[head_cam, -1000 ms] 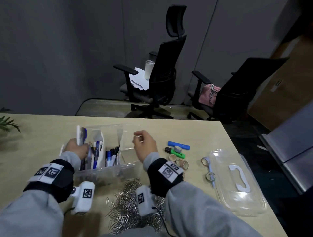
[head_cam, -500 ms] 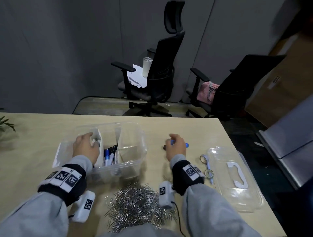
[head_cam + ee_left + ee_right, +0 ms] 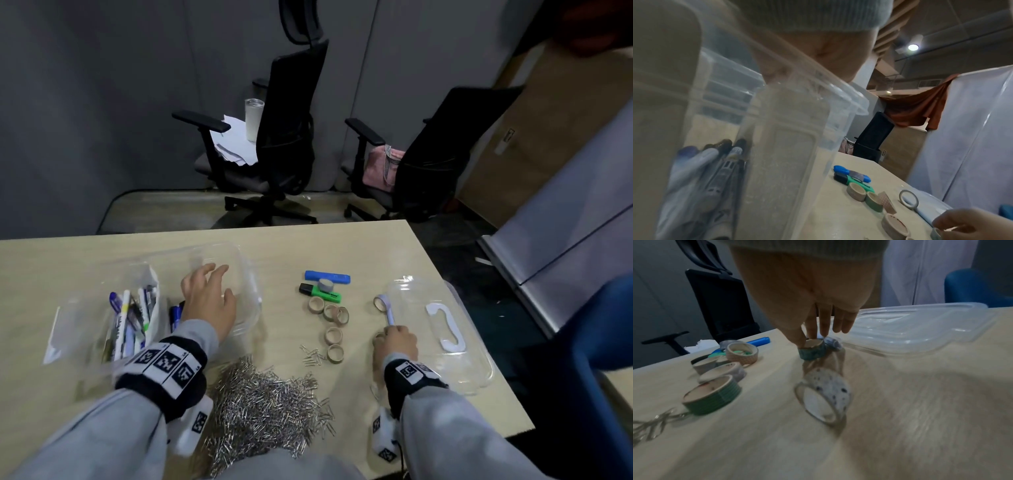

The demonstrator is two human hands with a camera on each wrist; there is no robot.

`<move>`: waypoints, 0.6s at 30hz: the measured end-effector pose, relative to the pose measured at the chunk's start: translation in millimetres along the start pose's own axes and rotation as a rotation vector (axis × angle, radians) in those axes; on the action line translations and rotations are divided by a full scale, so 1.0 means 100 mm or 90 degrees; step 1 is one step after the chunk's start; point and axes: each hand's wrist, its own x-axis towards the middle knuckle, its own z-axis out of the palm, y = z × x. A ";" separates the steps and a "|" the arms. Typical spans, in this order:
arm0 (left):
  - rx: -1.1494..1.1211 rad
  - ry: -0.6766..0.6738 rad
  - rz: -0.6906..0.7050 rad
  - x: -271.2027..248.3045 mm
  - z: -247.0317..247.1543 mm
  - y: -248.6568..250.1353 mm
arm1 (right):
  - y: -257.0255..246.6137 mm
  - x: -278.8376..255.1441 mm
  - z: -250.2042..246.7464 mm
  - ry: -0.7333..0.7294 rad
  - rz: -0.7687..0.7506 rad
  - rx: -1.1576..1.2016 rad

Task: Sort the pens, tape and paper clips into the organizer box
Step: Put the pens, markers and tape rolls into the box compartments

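The clear organizer box (image 3: 251,274) stands at the left of the table, and several pens (image 3: 130,318) lie in its left compartments. My left hand (image 3: 209,301) hovers over the box's right compartment with fingers spread, holding nothing. My right hand (image 3: 809,340) pinches a small teal tape roll (image 3: 812,352) on the table beside the lid. A speckled tape roll (image 3: 826,394) with a loose strip lies just in front of it. More tape rolls (image 3: 334,313), a blue marker (image 3: 327,275) and a green highlighter (image 3: 320,293) lie mid-table. A big pile of paper clips (image 3: 263,411) sits near me.
The box's clear lid (image 3: 442,329) lies flat at the right of the table, close to my right hand (image 3: 395,342). A few stray clips (image 3: 311,356) lie by the nearest roll. Two office chairs (image 3: 284,137) stand beyond the table's far edge.
My right hand left the blue marker area and came down to the tape roll by the lid. My left hand moved from the pen compartment to over the right compartment.
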 end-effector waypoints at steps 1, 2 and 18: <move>0.003 0.000 -0.002 0.00 0.00 0.00 | -0.01 -0.02 0.02 0.000 -0.012 -0.001; 0.007 0.000 -0.004 0.00 0.00 0.00 | -0.03 -0.03 0.04 0.002 -0.023 0.005; 0.009 0.007 -0.014 -0.01 0.02 0.00 | -0.16 0.16 -0.15 -0.160 0.136 0.033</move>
